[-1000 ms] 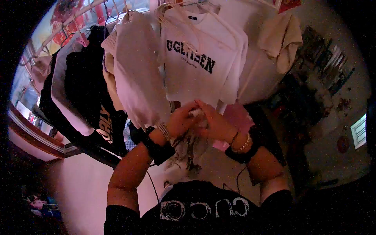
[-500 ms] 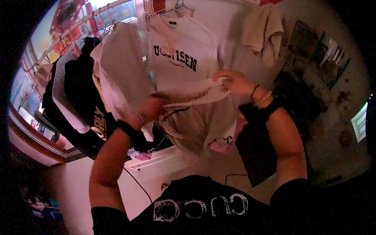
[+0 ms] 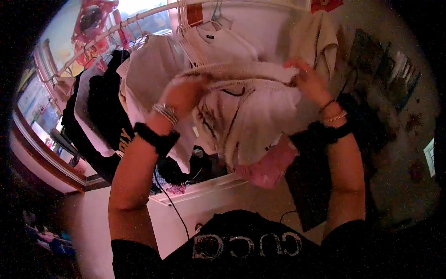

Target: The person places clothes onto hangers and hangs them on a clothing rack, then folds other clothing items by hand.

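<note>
Presently, one pale cloth garment with a gathered waistband (image 3: 272, 100) is held aloft below the hanging rail (image 3: 144, 16), spread between both hands. Left hand (image 3: 186, 95): closed, one end of the waistband gripped, finger detail blurred. Right hand (image 3: 310, 86): partly curled, fingers bent, the opposite end pinched. Progress, as judged: the waistband is opened wide; the lower cloth is left loose and creased, and no hanger is seen in it. Surroundings: a white long-sleeved top (image 3: 220, 42) is partly covered by the raised garment; pale plastic hangers (image 3: 191, 49) are bunched beside it. Dark hanging clothes (image 3: 102, 97) are crowded at left. Below, close space is taken up by a crumpled pink item (image 3: 269, 167), material unclear.
</note>
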The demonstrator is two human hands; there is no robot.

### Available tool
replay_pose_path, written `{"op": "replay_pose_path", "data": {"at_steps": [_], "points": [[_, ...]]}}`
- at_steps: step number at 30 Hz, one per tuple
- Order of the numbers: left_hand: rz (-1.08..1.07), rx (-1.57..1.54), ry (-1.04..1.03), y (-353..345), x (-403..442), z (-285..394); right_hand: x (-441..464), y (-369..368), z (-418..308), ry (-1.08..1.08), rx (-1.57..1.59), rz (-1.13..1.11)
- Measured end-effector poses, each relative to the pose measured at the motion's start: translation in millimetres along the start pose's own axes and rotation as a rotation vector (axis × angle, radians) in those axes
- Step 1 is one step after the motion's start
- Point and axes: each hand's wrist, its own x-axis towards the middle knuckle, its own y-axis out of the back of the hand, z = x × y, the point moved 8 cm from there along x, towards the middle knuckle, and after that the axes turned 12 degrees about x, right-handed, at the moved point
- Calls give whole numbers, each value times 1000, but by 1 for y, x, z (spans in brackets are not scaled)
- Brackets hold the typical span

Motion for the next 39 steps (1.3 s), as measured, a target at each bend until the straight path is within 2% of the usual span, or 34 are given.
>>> {"op": "replay_pose_path", "data": {"at_steps": [1,3,4,6,7,9,13,16,18,20,21,22,24,25,26,28,30,32,34,37,39], "points": [[2,3,3,-29,-4,-3,-5,-6,4,5,0,-1],[-52,82,-503,-117,-35,31,-38,-62,44,-166,-370,-459],[-40,98,-504,-104,-34,30,-34,-62,52,-153,-376,-444],[-54,-107,-310,-66,-30,19,-17,-48,55,-67,-217,-230],[-69,-114,-305,-62,-28,18,-15,-48,59,-76,-208,-242],[-92,-311,-168,-53,-19,3,-2,-44,63,-172,-352,-240],[-244,-306,-62,-37,-14,6,5,-49,73,-256,-246,-234],[-229,-328,-79,-38,-12,16,0,-62,94,-188,-308,-264],[-137,-316,-41,-35,-10,22,-12,-70,106,-159,-110,-170],[-129,-339,-101,-56,-11,28,-41,-80,73,91,-146,35],[-116,-362,-171,-63,-12,33,-59,-93,50,89,-146,34],[-116,-364,-171,-67,-13,35,-77,-105,27,-13,-52,29],[-127,-394,-178,-73,-20,45,-136,-160,21,-50,22,-86],[-134,-396,-181,-70,-21,50,-169,-201,32,19,10,-192],[-211,-377,-132,-68,-22,53,-189,-220,36,-137,188,-200],[-300,-352,-93,-72,-25,55,-200,-244,34,-302,378,-197],[-343,-341,-66,-75,-28,52,-193,-252,14,-213,208,-263],[-358,-367,-60,-73,-32,49,-186,-246,-6,-227,246,-257],[-376,-402,-53,-77,-39,40,-187,-253,-2,-249,283,-255],[-343,-541,-162,-80,-49,44,-192,-264,19,-88,68,-255],[-410,-447,-100,-80,-54,39,-188,-271,28,-318,212,-481]]}}
